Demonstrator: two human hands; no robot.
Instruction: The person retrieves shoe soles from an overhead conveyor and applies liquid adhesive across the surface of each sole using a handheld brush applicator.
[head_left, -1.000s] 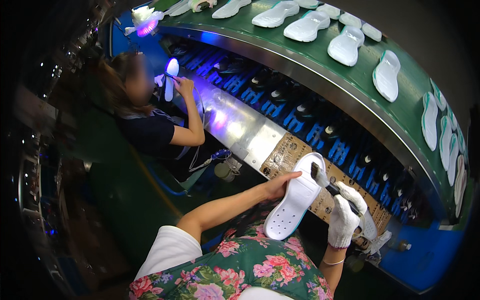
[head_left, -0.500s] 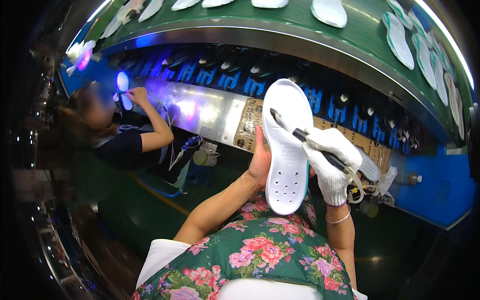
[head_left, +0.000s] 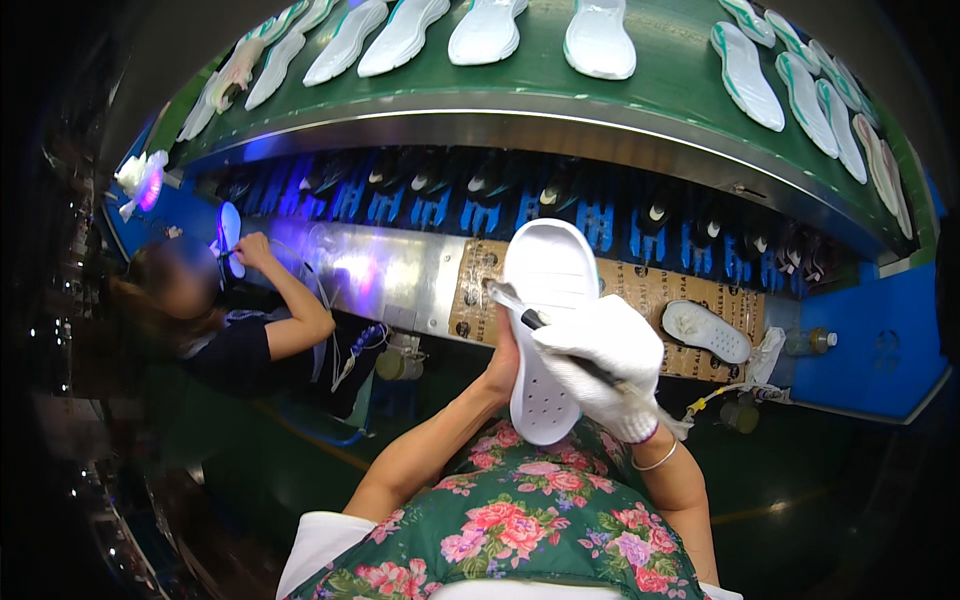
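Observation:
A white shoe sole (head_left: 550,262), with small round holes in its lower half, stands nearly upright in front of my apron. My bare left hand (head_left: 505,355) is closed on its left side, with some fingers hidden behind it. My right hand (head_left: 605,358), in a white knitted glove, is closed round a brush (head_left: 530,318) with a dark handle. The bristle end lies over the sole's left edge, just above my left thumb; whether it touches cannot be made out. The glove covers part of the sole's right side.
Ahead, a green conveyor belt (head_left: 665,92) with a metal edge carries several white soles. Below it, another sole (head_left: 705,332) lies on printed cardboard (head_left: 640,280) beside a bottle (head_left: 815,342). At left, a co-worker (head_left: 270,310) holds a sole under bluish light.
The brush has moved from the sole's inner face to its left edge, and my gloved hand has come left across the sole. The view has shifted, showing more of the belt.

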